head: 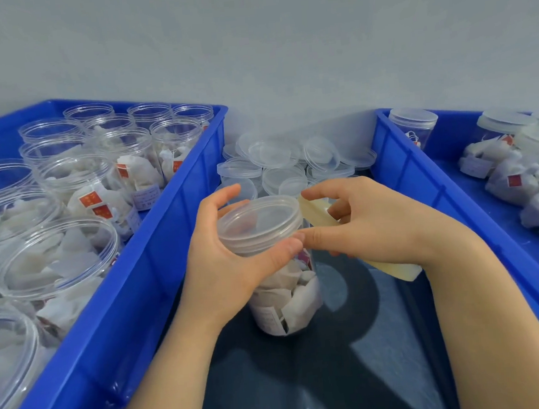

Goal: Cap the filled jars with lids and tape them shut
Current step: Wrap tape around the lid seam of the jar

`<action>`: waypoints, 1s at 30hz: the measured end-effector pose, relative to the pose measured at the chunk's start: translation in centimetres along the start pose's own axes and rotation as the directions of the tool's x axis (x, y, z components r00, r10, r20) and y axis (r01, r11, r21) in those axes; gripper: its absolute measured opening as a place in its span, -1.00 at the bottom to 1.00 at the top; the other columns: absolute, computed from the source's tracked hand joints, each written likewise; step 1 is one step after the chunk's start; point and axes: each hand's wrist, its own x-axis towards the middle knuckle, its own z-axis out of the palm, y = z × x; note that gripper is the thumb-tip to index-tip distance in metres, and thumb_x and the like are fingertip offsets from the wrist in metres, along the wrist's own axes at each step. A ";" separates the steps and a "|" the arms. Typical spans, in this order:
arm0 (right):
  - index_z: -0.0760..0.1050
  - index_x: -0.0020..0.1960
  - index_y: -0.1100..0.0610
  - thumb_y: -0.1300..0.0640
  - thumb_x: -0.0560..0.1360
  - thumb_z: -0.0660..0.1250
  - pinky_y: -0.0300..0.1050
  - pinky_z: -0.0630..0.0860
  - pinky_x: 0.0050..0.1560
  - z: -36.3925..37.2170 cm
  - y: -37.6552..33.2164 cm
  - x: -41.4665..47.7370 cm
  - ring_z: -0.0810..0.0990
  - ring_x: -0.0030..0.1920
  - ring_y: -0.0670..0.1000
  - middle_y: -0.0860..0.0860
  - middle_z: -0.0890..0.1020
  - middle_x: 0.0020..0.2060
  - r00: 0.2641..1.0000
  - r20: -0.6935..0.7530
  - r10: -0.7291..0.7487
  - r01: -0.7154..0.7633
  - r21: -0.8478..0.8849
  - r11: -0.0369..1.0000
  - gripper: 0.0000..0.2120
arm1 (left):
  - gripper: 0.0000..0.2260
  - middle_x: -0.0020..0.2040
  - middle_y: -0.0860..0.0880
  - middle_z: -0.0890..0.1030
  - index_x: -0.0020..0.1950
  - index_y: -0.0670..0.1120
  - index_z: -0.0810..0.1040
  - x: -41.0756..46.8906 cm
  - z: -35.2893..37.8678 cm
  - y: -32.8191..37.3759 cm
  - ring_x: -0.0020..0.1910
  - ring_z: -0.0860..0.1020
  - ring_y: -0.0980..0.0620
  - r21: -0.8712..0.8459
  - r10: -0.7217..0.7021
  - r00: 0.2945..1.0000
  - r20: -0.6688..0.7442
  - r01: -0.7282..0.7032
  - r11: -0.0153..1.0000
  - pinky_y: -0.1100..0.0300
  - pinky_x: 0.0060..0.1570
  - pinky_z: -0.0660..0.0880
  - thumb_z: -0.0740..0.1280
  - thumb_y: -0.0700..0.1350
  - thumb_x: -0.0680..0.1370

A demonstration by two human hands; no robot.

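Note:
A clear plastic jar (pixel 285 296) filled with white tea bags stands tilted between the two blue crates, with a translucent lid (pixel 258 219) on top. My left hand (pixel 220 256) grips the jar just under the lid, thumb across its front. My right hand (pixel 366 219) holds a roll of pale yellowish tape (pixel 396 270), its free end (pixel 314 212) stretched to the lid's right edge and pinched between my fingers. Much of the roll is hidden by my right hand.
A blue crate (pixel 155 245) on the left holds several open filled jars (pixel 76 184). A heap of loose clear lids (pixel 290 160) lies behind the jar. Another blue crate (pixel 428 185) on the right holds several capped jars (pixel 502 150). A grey wall rises behind.

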 end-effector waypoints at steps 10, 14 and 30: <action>0.33 0.39 -0.23 -0.07 0.31 0.34 -0.02 0.51 0.17 0.1 -0.1 0.0 0.53 -0.11 -0.19 -0.17 0.51 0.00 1.000 -0.010 -0.012 0.012 0.040 0.999 -0.36 | -0.35 0.05 0.23 0.60 0.13 0.21 0.43 0.3 -0.3 -0.2 0.05 0.57 0.28 -0.111 0.035 0.999 -0.027 -0.038 0.993 0.42 -0.11 0.50 0.51 0.14 0.06; 0.31 0.42 -0.20 -0.08 0.35 0.34 -0.05 0.52 0.15 0.2 -0.2 0.0 0.54 -0.09 -0.18 -0.12 0.57 0.08 0.999 -0.016 -0.050 0.050 0.045 0.998 -0.36 | -0.39 0.11 0.10 0.60 0.09 0.18 0.45 0.4 -0.5 -0.3 0.08 0.60 0.17 -0.111 0.053 0.998 -0.043 -0.058 0.992 0.27 -0.04 0.54 0.51 0.13 0.07; 0.37 0.36 -0.01 -0.08 0.34 0.22 -0.41 0.33 -0.46 1.2 -1.0 0.0 0.40 -0.44 -0.22 -0.28 0.42 -0.53 0.991 -0.084 -0.103 0.101 -0.029 0.995 -0.42 | -0.44 0.07 0.41 0.51 0.11 0.19 0.41 0.0 -0.5 0.7 0.12 0.49 0.36 0.088 0.213 0.971 -0.107 -0.204 0.975 0.48 0.02 0.41 0.48 0.20 0.16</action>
